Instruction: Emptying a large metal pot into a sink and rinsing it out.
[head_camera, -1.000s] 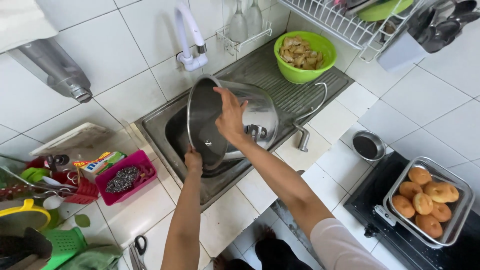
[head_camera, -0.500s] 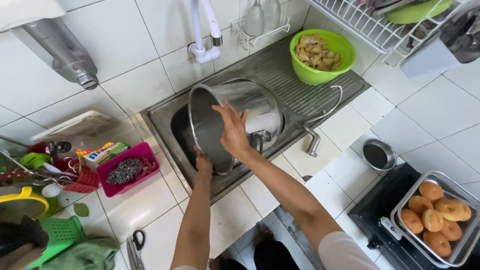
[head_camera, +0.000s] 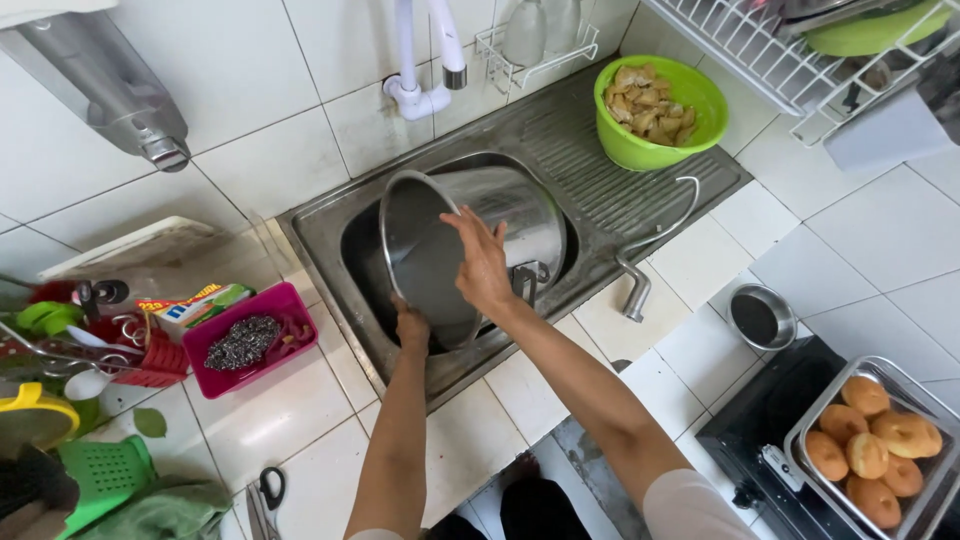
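Left hand: fingers clenched on the lower rim of the pot, propping it. Right hand: fingers spread flat inside the mouth, gripping nothing. I read the pot tipped on its side over the sink, mouth toward me, axis running back toward the bowl.

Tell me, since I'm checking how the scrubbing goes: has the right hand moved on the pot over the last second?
Yes. The right hand has slid from the pot's upper rim down toward the sink's front edge.
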